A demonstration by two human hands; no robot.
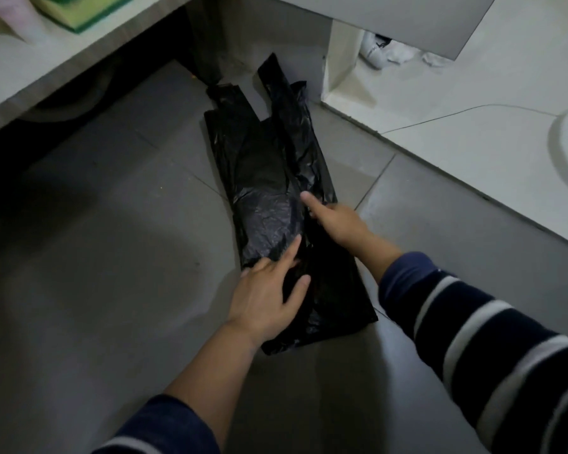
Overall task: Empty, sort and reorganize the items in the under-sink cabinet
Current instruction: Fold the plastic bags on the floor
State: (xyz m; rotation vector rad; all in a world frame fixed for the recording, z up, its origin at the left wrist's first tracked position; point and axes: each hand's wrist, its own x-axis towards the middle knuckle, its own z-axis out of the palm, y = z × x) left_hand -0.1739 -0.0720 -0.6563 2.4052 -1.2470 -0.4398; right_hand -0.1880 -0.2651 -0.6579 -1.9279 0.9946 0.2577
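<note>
Black bag (269,178) (striped navy-white sleeves (492,342))

Both arms are in a dark navy top with pale white-grey stripes. The right sleeve (492,326) sits bunched just behind the wrist, the left sleeve (164,427) pushed much farther back, forearm bare. No rings, watch or gloves visible.

No lettering, label, brand or number can be read anywhere in the view. The black plastic bag (276,178) on the floor is plain, and the sponge (79,11) at the far left shows no print.
</note>
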